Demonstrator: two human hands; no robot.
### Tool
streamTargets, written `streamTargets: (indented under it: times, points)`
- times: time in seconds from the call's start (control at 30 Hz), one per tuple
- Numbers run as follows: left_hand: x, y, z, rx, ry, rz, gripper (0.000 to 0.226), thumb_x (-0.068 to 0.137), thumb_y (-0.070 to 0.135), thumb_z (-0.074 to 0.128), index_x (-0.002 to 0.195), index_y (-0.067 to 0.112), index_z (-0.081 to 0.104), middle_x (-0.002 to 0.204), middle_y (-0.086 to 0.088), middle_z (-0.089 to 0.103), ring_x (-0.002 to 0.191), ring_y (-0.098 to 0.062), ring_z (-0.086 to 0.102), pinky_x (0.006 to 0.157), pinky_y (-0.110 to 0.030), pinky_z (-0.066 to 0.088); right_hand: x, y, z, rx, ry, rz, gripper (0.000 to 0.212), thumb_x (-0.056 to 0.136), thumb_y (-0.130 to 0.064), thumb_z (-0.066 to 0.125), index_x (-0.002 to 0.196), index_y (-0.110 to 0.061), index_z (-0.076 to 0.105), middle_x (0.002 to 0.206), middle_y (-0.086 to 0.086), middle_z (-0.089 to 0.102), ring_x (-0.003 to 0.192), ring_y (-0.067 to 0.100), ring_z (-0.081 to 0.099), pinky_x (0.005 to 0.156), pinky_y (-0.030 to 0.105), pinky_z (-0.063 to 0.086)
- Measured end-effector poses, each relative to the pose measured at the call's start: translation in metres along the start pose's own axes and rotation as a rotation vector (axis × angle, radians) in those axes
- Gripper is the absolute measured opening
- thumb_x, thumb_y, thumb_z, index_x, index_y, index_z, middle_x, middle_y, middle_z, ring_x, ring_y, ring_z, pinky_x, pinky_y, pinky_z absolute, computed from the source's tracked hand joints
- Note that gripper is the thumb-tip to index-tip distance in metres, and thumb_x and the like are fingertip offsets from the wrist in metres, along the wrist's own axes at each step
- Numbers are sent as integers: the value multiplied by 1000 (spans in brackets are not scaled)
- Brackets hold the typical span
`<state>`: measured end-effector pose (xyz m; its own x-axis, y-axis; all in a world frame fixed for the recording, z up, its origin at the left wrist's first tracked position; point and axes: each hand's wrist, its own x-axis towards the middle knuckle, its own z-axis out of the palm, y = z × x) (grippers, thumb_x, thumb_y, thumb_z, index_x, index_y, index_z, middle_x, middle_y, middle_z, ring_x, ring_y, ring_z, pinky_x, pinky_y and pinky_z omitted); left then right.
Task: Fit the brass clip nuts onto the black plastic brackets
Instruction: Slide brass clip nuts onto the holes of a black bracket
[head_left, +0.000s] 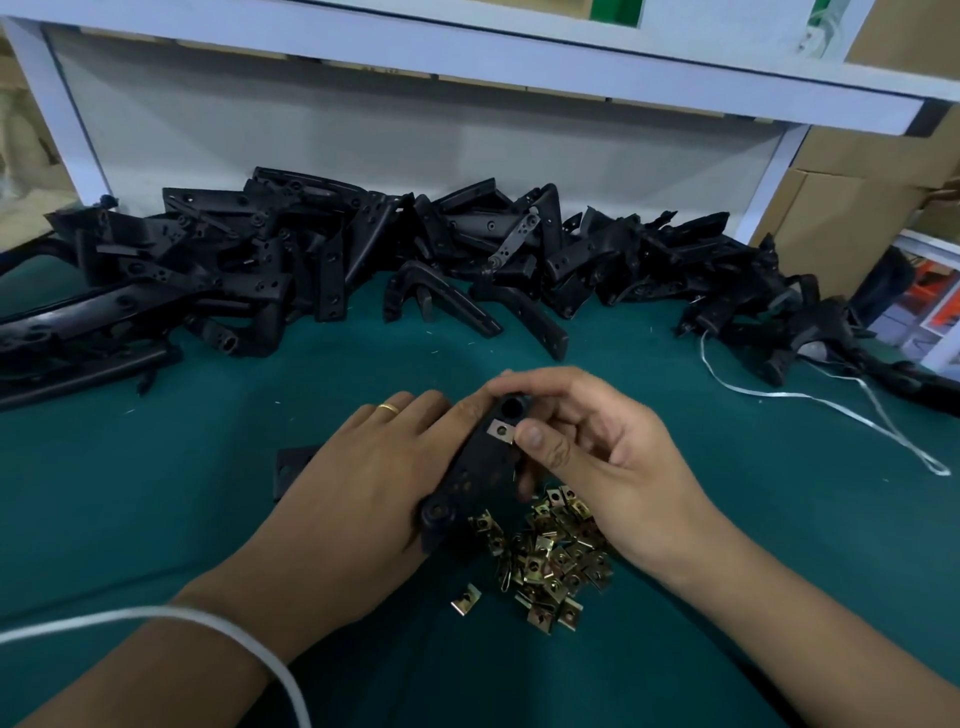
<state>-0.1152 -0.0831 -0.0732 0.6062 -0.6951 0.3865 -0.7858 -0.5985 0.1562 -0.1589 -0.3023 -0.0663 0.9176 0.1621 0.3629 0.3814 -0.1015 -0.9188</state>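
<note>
My left hand (363, 478) grips a long black plastic bracket (475, 475) that lies slanted in the middle of the green table. A brass clip nut (502, 430) sits on the bracket's upper end, just below a round hole. My right hand (587, 447) curls around that upper end, thumb tip pressed against the clip nut's right side and fingers over the top. A loose heap of brass clip nuts (550, 556) lies on the table just below both hands, partly under my right wrist.
A long pile of black brackets (363, 249) runs across the back of the table under a white shelf frame (467, 57). A white strap (810, 400) lies at the right. Another flat black piece (291, 465) shows beside my left hand. Cardboard boxes (841, 208) stand at the right.
</note>
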Motion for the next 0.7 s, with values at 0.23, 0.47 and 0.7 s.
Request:
streamTargets:
  times: [0.23,0.47,0.7]
  points:
    - [0,-8,-5,-132,144,-67,62,101,46,57,157,41,30,112,14,55,104,-14,54,90,-39,47,2,7,7,73,76,15,11,102,-27,64,111,-20,61,84,4,68,65,24,66,60,34,57]
    - [-6,-34,1,-246,265,-515,47,93,72,38,129,43,50,106,13,57,99,-21,56,79,-43,49,-3,12,6,-505,-67,42,18,101,-41,64,114,-37,77,108,-12,68,109,17,63,92,27,49]
    - [-5,-37,9,-55,179,-507,34,99,55,54,129,41,52,102,11,54,100,-21,58,70,-39,47,-3,6,19,-773,-246,-95,17,101,-26,70,114,-28,81,117,-20,68,116,8,58,103,27,43]
